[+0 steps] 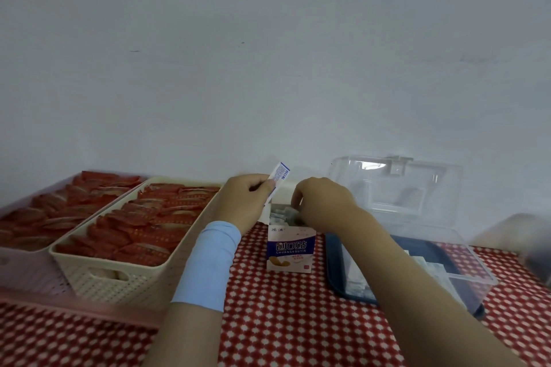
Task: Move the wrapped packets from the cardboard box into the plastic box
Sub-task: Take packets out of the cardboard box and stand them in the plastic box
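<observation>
A small white and blue cardboard box (290,250) stands open on the red checked cloth, with wrapped packets (281,214) showing in its top. My left hand (246,198) grips the box's raised lid flap (278,177). My right hand (323,202) reaches down into the box, fingertips closed on the packets. To the right sits the clear plastic box (474,256) with its lid (396,185) tipped up against the wall; several white packets (432,268) lie inside it on a dark blue base.
A cream woven basket (98,277) full of red packets stands to the left, beside a pink basket (18,283) of the same. A blurred grey object (518,235) sits at the right edge. A white wall rises close behind.
</observation>
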`<state>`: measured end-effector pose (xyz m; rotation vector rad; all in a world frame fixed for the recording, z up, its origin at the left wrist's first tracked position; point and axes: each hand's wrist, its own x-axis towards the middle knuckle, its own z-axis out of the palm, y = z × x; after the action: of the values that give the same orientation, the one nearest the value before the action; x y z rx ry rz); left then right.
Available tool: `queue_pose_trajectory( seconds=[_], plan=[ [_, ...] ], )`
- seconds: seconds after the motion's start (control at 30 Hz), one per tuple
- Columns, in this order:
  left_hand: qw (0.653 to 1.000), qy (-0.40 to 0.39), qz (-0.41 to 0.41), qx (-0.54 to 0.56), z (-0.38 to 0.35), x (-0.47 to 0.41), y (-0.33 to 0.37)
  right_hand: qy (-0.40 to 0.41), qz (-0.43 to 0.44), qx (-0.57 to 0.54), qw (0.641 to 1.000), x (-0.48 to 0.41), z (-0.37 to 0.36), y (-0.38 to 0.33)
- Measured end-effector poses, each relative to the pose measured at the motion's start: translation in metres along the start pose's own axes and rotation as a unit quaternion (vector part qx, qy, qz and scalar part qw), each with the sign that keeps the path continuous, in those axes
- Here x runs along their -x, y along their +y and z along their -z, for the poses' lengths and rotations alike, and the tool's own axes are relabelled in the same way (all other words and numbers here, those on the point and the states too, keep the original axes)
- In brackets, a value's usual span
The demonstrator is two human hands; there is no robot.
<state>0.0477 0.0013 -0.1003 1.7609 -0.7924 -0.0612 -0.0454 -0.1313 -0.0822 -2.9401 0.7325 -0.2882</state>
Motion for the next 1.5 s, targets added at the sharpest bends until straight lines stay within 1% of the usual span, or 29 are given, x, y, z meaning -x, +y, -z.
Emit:
queue_pose_trajectory(
  seconds=[0.1, 0.17, 0.3, 0.37, 0.47, 0.5, 0.57, 0.63, 0.7, 0.8, 0.9, 0.93, 1.03, 1.2, 1.27, 1.33, 1.4, 1.5],
  plan=[
    [1.0, 0.006, -0.009, 0.018, 0.0, -0.001, -0.002, 0.011, -0.019, -0.062, 0.998, 0.004, 0.006, 0.009],
    [0.999, 0.028, -0.008, 0.031, -0.002, -0.002, -0.004, 0.039, -0.024, -0.115, 0.992, 0.009, 0.012, 0.016],
    [0.995, 0.084, -0.005, 0.053, -0.003, -0.003, -0.003, 0.117, -0.018, -0.218, 0.969, 0.019, 0.028, 0.032],
    [0.994, 0.091, 0.006, 0.066, -0.003, -0.004, -0.003, 0.137, -0.016, -0.263, 0.955, 0.025, 0.036, 0.04],
    [0.994, 0.068, 0.022, 0.081, -0.006, -0.005, 0.004, 0.134, 0.006, -0.33, 0.934, 0.04, 0.051, 0.051],
    [0.995, 0.047, 0.028, 0.078, -0.007, -0.004, 0.008, 0.119, 0.021, -0.358, 0.926, 0.046, 0.056, 0.053],
    [0.997, -0.024, 0.042, 0.058, -0.01, -0.001, 0.017, 0.082, 0.052, -0.397, 0.913, 0.058, 0.064, 0.058],
    [0.99, -0.11, 0.061, 0.06, -0.015, 0.003, 0.025, 0.062, 0.072, -0.393, 0.915, 0.067, 0.065, 0.06],
    [0.976, -0.175, 0.073, 0.106, -0.024, 0.009, 0.033, 0.069, 0.068, -0.378, 0.921, 0.071, 0.062, 0.063],
    [0.962, -0.215, 0.085, 0.143, -0.039, 0.018, 0.041, 0.09, 0.042, -0.362, 0.927, 0.075, 0.057, 0.07],
    [0.945, -0.245, 0.115, 0.184, -0.049, 0.022, 0.044, 0.099, 0.024, -0.352, 0.93, 0.079, 0.053, 0.076],
    [0.944, -0.25, 0.115, 0.185, -0.052, 0.023, 0.045, 0.102, 0.022, -0.347, 0.932, 0.08, 0.052, 0.077],
    [0.959, -0.235, 0.079, 0.135, -0.056, 0.026, 0.044, 0.101, 0.009, -0.362, 0.927, 0.082, 0.05, 0.079],
    [0.968, -0.18, 0.11, 0.135, -0.054, 0.023, 0.041, 0.108, -0.028, -0.384, 0.917, 0.085, 0.053, 0.09],
    [0.971, -0.153, 0.108, 0.146, -0.052, 0.022, 0.04, 0.112, -0.023, -0.403, 0.908, 0.087, 0.056, 0.092],
    [0.979, -0.136, 0.091, 0.119, -0.051, 0.022, 0.039, 0.106, -0.002, -0.428, 0.897, 0.09, 0.059, 0.091],
    [0.979, -0.155, 0.085, 0.102, -0.054, 0.024, 0.041, 0.102, 0.025, -0.439, 0.892, 0.091, 0.059, 0.085],
    [0.953, -0.237, 0.095, 0.162, -0.061, 0.031, 0.048, 0.128, 0.033, -0.433, 0.892, 0.087, 0.053, 0.081]
  ],
)
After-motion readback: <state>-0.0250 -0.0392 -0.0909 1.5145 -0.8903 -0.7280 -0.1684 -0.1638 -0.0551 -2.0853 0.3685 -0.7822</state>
